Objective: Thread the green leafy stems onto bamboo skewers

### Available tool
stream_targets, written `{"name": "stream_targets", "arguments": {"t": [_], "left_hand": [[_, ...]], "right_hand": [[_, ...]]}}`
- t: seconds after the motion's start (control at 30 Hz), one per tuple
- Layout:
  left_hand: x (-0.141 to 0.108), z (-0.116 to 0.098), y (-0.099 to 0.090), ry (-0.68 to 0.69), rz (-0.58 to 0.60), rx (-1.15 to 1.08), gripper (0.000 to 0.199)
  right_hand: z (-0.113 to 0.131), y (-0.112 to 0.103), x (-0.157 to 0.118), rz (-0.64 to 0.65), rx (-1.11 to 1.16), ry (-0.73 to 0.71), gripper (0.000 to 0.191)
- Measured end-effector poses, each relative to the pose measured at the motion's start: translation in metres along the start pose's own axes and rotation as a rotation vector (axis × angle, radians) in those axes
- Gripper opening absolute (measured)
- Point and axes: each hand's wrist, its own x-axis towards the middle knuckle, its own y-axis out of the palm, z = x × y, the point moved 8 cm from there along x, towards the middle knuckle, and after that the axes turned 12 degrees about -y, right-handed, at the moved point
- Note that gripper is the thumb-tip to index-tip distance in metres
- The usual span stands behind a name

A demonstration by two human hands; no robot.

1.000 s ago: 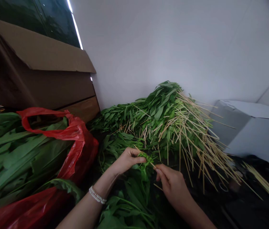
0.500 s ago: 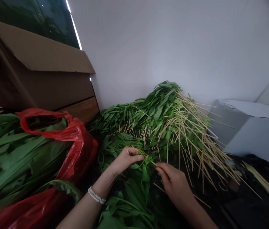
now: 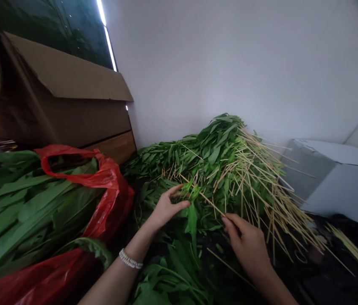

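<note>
My right hand [image 3: 245,237] pinches the lower end of a thin wooden skewer [image 3: 212,203]. Green leafy stems [image 3: 193,190] are threaded on its far end, with one long leaf hanging down. My left hand [image 3: 170,207], a pearl bracelet on its wrist, is beside those stems with thumb and fingers apart; whether its fingertips touch them is hard to tell. Just behind lies a big heap of leafy greens on skewers [image 3: 220,144], the bare sticks pointing right. Loose leaves [image 3: 169,279] lie below my hands.
On the left, a red plastic bag [image 3: 112,182] holds long green leaves [image 3: 39,212]. A cardboard box [image 3: 80,114] stands behind it. A white box [image 3: 344,182] is at the right, near a bundle of bare skewers [image 3: 353,248]. A white wall [image 3: 229,55] rises behind the heap.
My left fingers have opened from their pinch on the greens. My right hand has moved right and down along the skewer, and the threaded greens are now farther from it.
</note>
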Motion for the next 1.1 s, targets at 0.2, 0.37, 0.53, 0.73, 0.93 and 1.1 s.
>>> {"name": "stream_targets", "arguments": {"t": [0.2,0.37,0.53,0.73,0.93,1.1], "left_hand": [[-0.003,-0.007,0.0,0.105,-0.048,0.088,0.078],[0.0,0.007,-0.005,-0.043,-0.082,-0.113,0.047],[0.002,0.015,-0.018,-0.101,-0.183,-0.253,0.036],[0.005,0.014,-0.033,-0.036,-0.282,-0.42,0.027],[0.004,0.016,-0.035,-0.09,-0.305,-0.558,0.029],[0.003,0.015,-0.034,-0.099,-0.3,-0.609,0.031]], "right_hand": [[-0.003,0.0,-0.001,-0.021,-0.019,0.009,0.025],[-0.005,0.003,-0.002,-0.014,-0.006,0.005,0.025],[-0.004,0.007,-0.004,0.013,0.015,-0.037,0.024],[0.002,0.015,-0.005,0.104,0.017,-0.094,0.024],[0.005,0.015,-0.005,0.117,0.02,-0.099,0.025],[0.004,0.015,-0.006,0.122,0.015,-0.112,0.025]]}}
